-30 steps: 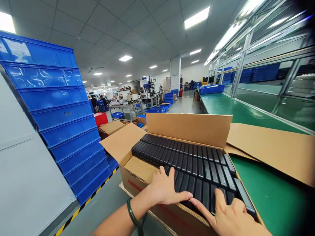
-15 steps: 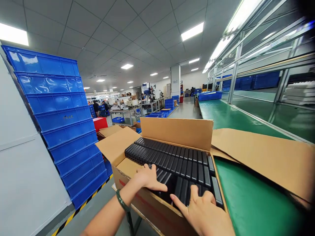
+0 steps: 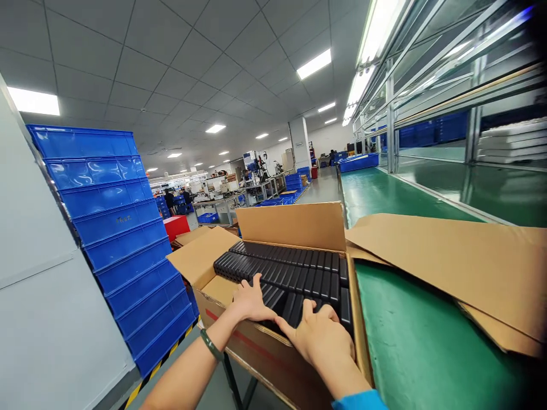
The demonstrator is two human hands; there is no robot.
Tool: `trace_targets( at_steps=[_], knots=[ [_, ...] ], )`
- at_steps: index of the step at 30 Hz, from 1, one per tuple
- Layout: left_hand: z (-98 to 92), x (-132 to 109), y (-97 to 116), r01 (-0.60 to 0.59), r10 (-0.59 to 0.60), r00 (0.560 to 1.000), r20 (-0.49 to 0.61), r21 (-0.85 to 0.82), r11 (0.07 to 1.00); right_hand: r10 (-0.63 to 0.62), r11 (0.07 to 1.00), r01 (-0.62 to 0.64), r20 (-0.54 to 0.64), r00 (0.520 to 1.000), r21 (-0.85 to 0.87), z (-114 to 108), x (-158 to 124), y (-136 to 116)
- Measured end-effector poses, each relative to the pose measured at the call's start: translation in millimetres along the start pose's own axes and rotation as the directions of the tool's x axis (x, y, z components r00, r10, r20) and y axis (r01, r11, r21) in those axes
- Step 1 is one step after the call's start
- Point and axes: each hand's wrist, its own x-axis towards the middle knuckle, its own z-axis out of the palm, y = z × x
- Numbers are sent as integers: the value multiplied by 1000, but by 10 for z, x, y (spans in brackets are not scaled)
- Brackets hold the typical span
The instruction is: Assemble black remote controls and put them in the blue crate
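An open cardboard box (image 3: pixel 273 356) holds rows of black plastic cases (image 3: pixel 282 274) standing on edge, packed side by side. My left hand (image 3: pixel 252 300) reaches over the near wall, its thumb and fingers spread on the front row of cases. A dark green bangle (image 3: pixel 211 345) circles that wrist. Beside it, my right hand (image 3: pixel 321 335) rests on the near right cases with the thumb stretched out and the fingers bent. The two thumb tips almost meet at the near edge. Some fingertips are hidden, and neither hand lifts a case.
Flattened cardboard (image 3: pixel 448 256) lies on the green bench (image 3: pixel 410 336) to the right. A tall stack of blue crates (image 3: pixel 123 222) stands left beside a white panel (image 3: pixel 38 302). The box's far flap (image 3: pixel 294 225) stands up. Metal framing (image 3: pixel 390 114) rises behind the bench.
My right hand has moved left, bringing the two thumbs closer together. My left hand stays over the front row. The camera view has shifted and tilted slightly.
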Motion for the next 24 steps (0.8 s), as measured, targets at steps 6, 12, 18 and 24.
trace_targets(
  at_steps=[6, 12, 18, 24],
  knots=[
    [-128, -110, -254, -172, 144, 955, -260, -91, 981, 60, 998, -59, 59, 996, -34, -162, -40, -69],
    [-164, -245, -558, -451, 370, 598, -711, 84, 889, 25, 1000, -24, 102, 994, -6, -165, -62, -36],
    [-66, -221, -651, -610, 513, 247, -822, 279, 742, 26, 996, -19, 82, 996, -84, -133, -43, -31],
    [-105, -485, -450, -777, 196, 611, -767, -534, 333, 75, 969, -101, 122, 990, 225, -447, 17, -78]
  ],
)
